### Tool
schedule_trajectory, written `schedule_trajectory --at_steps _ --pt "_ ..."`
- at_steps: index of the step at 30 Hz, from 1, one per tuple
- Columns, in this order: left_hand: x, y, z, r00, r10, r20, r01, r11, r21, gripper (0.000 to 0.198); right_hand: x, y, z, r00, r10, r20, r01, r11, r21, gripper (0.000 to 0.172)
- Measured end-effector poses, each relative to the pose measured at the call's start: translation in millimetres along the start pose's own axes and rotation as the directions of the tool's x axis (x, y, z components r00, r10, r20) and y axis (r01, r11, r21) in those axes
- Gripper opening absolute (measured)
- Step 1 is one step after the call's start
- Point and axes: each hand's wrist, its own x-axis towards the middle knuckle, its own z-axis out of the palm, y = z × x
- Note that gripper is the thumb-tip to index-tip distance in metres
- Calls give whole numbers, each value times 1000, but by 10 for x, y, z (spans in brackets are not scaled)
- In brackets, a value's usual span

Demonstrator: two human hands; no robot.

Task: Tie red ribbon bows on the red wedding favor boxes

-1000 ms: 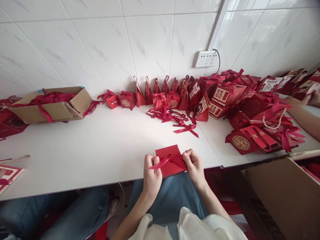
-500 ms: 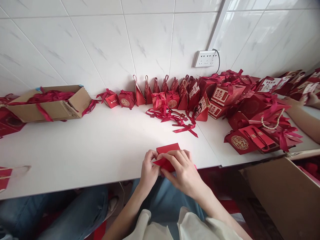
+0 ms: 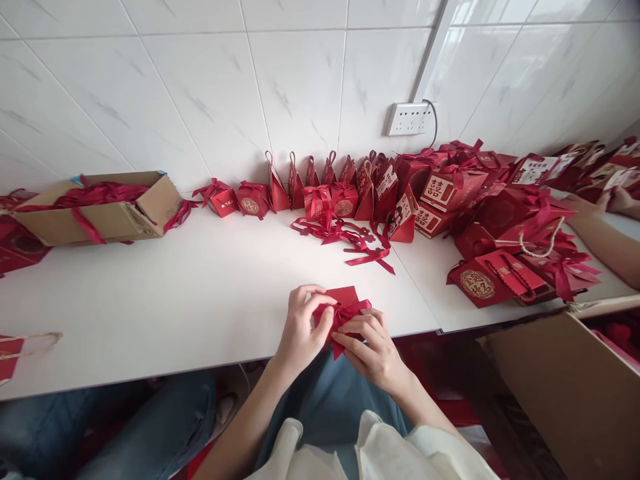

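A small red gift box is at the front edge of the white table, between my hands. Across its top lies a dark red satin ribbon, gathered into a bow with a tail hanging toward me. My left hand is at the bow's left side, thumb and fingertips closed on the ribbon there. At the right, my right hand has its bent fingers closed on the ribbon near the knot. Fingers hide part of the box's sides.
Behind stand several red gift boxes along the tiled wall, with loose ribbons before them. A cardboard box of ribbons is at left. Stacked boxes fill the right, near another person's arm. A large carton stands at lower right.
My hands have moved apart and my right hand has come down off the top of the box. The ribbon bow, mostly covered before, now shows between them.
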Motion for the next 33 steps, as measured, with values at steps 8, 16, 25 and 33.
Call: schedule_trajectory --at_steps 8,16,25,33 --pt "40 2 8 987 -23 162 17 999 38 9 -89 -129 -21 996 -87 19 87 996 -10 15" --pt "41 -25 -26 977 -18 212 16 1000 11 11 -181 -62 -259 926 354 -129 -325 924 202 22" --pt "28 -55 -177 879 6 476 -56 994 89 61 -220 217 -297 410 649 640 -912 284 296 46" --pt "-2 -198 -319 968 -114 226 163 963 -212 54 -155 551 -421 442 757 482 -879 258 400 48"
